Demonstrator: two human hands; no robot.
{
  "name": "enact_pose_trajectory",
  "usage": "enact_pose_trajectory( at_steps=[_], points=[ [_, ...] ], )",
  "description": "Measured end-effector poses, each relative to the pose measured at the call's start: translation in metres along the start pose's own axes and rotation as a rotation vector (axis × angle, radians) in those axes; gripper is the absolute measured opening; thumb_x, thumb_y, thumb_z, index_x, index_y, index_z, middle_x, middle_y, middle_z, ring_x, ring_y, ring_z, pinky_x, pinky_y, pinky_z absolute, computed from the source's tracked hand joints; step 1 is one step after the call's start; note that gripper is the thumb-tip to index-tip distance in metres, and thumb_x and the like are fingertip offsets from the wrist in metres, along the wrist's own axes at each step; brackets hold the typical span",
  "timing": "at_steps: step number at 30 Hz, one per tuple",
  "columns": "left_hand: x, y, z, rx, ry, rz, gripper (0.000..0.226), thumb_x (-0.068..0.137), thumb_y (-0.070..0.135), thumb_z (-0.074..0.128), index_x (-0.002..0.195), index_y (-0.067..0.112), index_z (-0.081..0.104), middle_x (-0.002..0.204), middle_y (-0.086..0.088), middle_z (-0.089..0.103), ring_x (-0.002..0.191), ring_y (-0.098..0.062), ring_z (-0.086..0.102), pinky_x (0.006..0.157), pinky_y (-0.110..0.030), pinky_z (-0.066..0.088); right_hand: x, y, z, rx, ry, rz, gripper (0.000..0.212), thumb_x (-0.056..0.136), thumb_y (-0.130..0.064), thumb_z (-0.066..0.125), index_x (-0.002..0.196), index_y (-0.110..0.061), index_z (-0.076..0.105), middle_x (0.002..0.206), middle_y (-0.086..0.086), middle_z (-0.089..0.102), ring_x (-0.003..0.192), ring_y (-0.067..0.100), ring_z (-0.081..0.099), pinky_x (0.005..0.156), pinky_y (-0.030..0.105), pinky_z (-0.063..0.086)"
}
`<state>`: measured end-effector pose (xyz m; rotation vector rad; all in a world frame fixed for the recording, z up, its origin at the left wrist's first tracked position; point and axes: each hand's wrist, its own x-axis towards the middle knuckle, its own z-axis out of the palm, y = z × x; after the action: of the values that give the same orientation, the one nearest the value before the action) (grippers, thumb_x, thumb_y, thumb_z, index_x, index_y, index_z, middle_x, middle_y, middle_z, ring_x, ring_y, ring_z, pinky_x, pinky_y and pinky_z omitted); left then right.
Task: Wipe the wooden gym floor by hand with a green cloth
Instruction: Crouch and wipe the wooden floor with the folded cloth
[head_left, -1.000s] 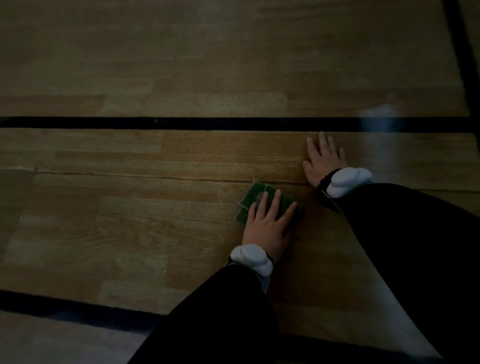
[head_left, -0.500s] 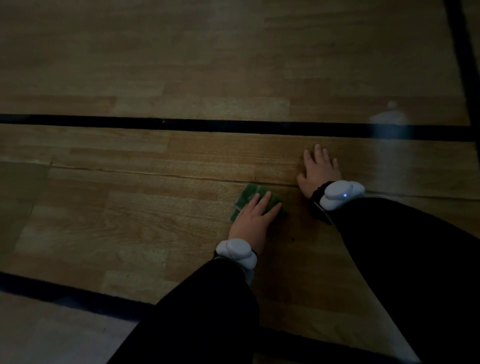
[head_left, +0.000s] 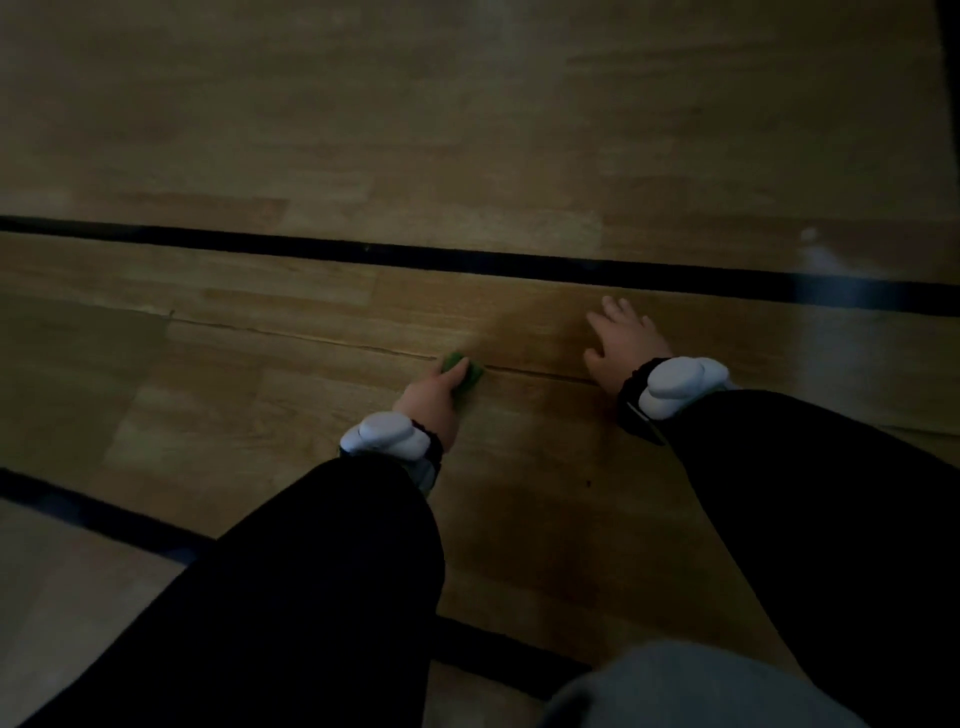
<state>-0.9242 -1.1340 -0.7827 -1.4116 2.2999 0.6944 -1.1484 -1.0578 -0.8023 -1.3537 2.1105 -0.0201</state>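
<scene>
We have the wooden gym floor (head_left: 467, 130) filling the view, its pale planks crossed by a black court line (head_left: 363, 253) running left to right ahead of us, and a second dark line (head_left: 93, 514) angling in at lower left. A thin seam (head_left: 311, 340) between boards runs just under that first line. Our dark sleeves (head_left: 322, 582) come in from below, each wrist carrying a white band (head_left: 384, 434).

Our right hand (head_left: 623, 338) lies flat on the boards near the black line, fingers spread and straight, gripping nothing; we judge that it props our weight. Our left hand (head_left: 434, 397) presses down on the green cloth (head_left: 460, 366), which sits on the floor right at the seam and mostly hidden beneath the fingers. The view is blurred, so we cannot tell whether those fingers lie flat over the cloth or curl round it.

We judge we are mid-stroke in the wiping itself. The next move calls for firm downward pressure and a sweep onto planks beside this patch, the right hand staying planted for balance.
</scene>
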Motion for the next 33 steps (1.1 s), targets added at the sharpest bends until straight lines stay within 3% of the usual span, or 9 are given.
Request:
enact_pose_trajectory(
  at_steps=[7, 10, 13, 17, 20, 22, 27, 30, 33],
  points=[
    [0.005, -0.008, -0.055, 0.003, 0.049, 0.131, 0.065, 0.095, -0.002, 0.038, 0.15, 0.029, 0.02, 0.159, 0.0, 0.016, 0.135, -0.027, 0.037, 0.105, -0.029, 0.034, 0.001, -0.066, -0.065, 0.111, -0.068, 0.092, 0.04, 0.103, -0.026, 0.038, 0.134, -0.004, 0.05, 0.137, 0.015, 0.05, 0.12, 0.033, 0.05, 0.095, 0.035, 0.04],
    [0.007, -0.037, -0.08, 0.027, 0.104, 0.201, 0.064, 0.096, 0.0, 0.038, 0.151, 0.026, 0.019, 0.158, -0.003, 0.018, 0.136, -0.028, 0.035, 0.103, -0.028, 0.035, 0.001, -0.123, -0.073, 0.068, -0.012, 0.133, 0.04, 0.103, -0.024, 0.038, 0.127, 0.001, 0.057, 0.116, 0.018, 0.061, 0.094, 0.032, 0.056, 0.064, 0.027, 0.034],
    [0.011, -0.077, -0.115, 0.051, 0.112, 0.299, 0.063, 0.096, 0.0, 0.037, 0.151, 0.024, 0.017, 0.158, -0.003, 0.017, 0.136, -0.028, 0.036, 0.1, -0.027, 0.037, -0.001, -0.184, -0.071, 0.021, -0.013, 0.205, 0.038, 0.104, -0.02, 0.035, 0.128, 0.001, 0.055, 0.083, 0.011, 0.054, 0.059, 0.018, 0.037, 0.047, 0.025, 0.02],
    [0.015, -0.129, -0.165, 0.018, 0.168, 0.371, 0.06, 0.096, 0.0, 0.038, 0.15, 0.022, 0.022, 0.157, -0.005, 0.02, 0.14, -0.025, 0.029, 0.107, -0.025, 0.029, 0.007, -0.254, -0.07, 0.029, -0.053, 0.286, 0.03, 0.104, -0.022, 0.036, 0.099, -0.001, 0.055, 0.087, 0.009, 0.05, 0.057, 0.015, 0.033, 0.049, 0.022, 0.03],
    [0.014, -0.169, -0.195, 0.05, 0.145, 0.406, 0.061, 0.097, 0.0, 0.038, 0.15, 0.023, 0.022, 0.154, -0.01, 0.028, 0.135, -0.031, 0.036, 0.103, -0.031, 0.035, 0.009, -0.306, -0.067, 0.151, -0.006, 0.294, 0.04, 0.102, -0.03, 0.04, 0.121, -0.001, 0.059, 0.084, 0.007, 0.054, 0.064, 0.021, 0.044, 0.066, 0.026, 0.034],
    [0.009, -0.19, -0.212, 0.086, 0.081, 0.435, 0.066, 0.096, 0.0, 0.04, 0.152, 0.023, 0.014, 0.151, -0.011, 0.032, 0.13, -0.032, 0.041, 0.095, -0.034, 0.04, 0.008, -0.334, -0.064, 0.212, -0.004, 0.32, 0.041, 0.102, -0.031, 0.041, 0.125, -0.002, 0.059, 0.109, 0.013, 0.063, 0.083, 0.025, 0.054, 0.073, 0.029, 0.039],
    [-0.009, -0.228, -0.247, 0.113, 0.055, 0.506, 0.08, 0.095, 0.002, 0.045, 0.152, 0.024, -0.007, 0.126, -0.015, 0.057, 0.08, -0.024, 0.054, 0.064, -0.033, 0.043, -0.004, -0.409, -0.078, 0.283, 0.028, 0.422, 0.044, 0.101, -0.034, 0.042, 0.125, -0.002, 0.059, 0.129, 0.017, 0.059, 0.117, 0.033, 0.057, 0.102, 0.04, 0.042],
    [-0.02, -0.233, -0.27, 0.097, 0.13, 0.541, 0.079, 0.096, 0.004, 0.045, 0.151, 0.018, -0.01, 0.117, -0.017, 0.063, 0.082, -0.026, 0.061, 0.07, -0.035, 0.047, -0.01, -0.437, -0.099, 0.329, 0.075, 0.44, 0.042, 0.101, -0.03, 0.04, 0.126, 0.001, 0.056, 0.129, 0.016, 0.058, 0.114, 0.031, 0.058, 0.096, 0.037, 0.045],
    [-0.028, -0.222, -0.301, -0.008, 0.189, 0.56, 0.08, 0.097, 0.007, 0.045, 0.151, 0.017, -0.012, 0.118, -0.018, 0.062, 0.084, -0.027, 0.061, 0.069, -0.031, 0.042, -0.011, -0.449, -0.129, 0.52, 0.145, 0.41, 0.038, 0.1, -0.026, 0.045, 0.124, 0.001, 0.056, 0.123, 0.015, 0.063, 0.097, 0.026, 0.063, 0.067, 0.025, 0.048]
  ],
)
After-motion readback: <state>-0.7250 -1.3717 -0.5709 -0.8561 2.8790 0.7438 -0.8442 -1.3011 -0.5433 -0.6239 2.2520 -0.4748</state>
